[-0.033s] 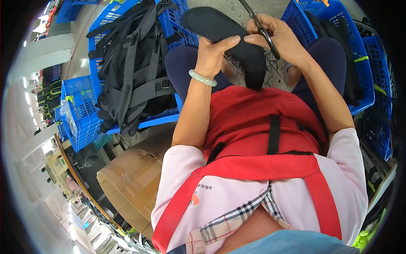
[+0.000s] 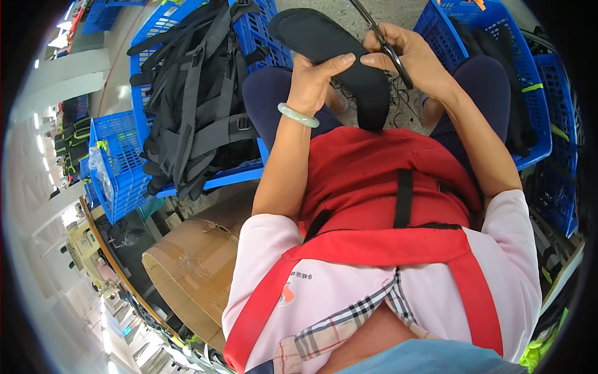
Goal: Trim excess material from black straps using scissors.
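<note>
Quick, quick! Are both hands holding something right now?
Left hand: closed, holding the curved black pad.
Right hand: closed, holding a long dark tool.

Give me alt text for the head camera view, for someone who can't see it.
A person's left hand holds a flat, curved black piece, and the right hand holds a slender, shiny dark tool beside it, in front of a red fabric apron. To the left, a blue plastic crate is heaped with black and grey straps.
</note>
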A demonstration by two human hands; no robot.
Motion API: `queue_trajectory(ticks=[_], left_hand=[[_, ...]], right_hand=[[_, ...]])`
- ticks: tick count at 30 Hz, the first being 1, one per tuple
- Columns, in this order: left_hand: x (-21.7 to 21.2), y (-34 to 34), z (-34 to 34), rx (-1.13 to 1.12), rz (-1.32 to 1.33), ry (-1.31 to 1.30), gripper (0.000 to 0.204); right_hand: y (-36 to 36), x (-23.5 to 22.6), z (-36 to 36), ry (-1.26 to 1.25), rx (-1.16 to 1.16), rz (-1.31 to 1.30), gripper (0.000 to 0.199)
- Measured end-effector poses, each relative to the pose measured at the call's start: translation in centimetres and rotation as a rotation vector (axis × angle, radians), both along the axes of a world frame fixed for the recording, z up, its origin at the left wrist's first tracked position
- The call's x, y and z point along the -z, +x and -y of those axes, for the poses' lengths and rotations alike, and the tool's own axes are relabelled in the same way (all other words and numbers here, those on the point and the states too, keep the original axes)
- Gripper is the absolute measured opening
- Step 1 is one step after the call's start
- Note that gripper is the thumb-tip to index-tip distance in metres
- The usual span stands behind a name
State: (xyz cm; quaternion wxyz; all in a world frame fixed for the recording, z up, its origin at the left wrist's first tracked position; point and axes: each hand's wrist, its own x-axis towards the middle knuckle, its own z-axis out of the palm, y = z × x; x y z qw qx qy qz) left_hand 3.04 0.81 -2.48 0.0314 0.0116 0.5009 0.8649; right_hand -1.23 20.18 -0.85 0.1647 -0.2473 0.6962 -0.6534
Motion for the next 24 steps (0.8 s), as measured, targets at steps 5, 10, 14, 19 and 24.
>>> queue_trajectory(ticks=[5, 10, 14, 19, 24], left_hand=[[0.8, -0.5, 0.5, 0.051, -0.115, -0.181, 0.017], [0.8, -0.5, 1.6, -0.025, -0.032, -0.049, 0.017], [0.6, -1.0, 2.3, -0.026, 0.02, 0.199, 0.018], [0.7, -1.1, 2.4, 0.021, 0.002, 0.235, 0.019], [1.7, -1.1, 0.3, 0.154, -0.018, -0.054, 0.024]], right_hand=[[0.2, 1.0, 0.3, 0.015, 0.048, 0.043, 0.026], [0.5, 0.7, -1.4, 0.288, 0.147, 0.012, 0.039], [2.7, 1.2, -3.8, 0.371, 0.019, 0.065, 0.047], [3.1, 0.5, -3.6, 0.417, -0.05, 0.035, 0.051], [1.2, -0.6, -1.9, 0.333, 0.049, 0.003, 0.036]])
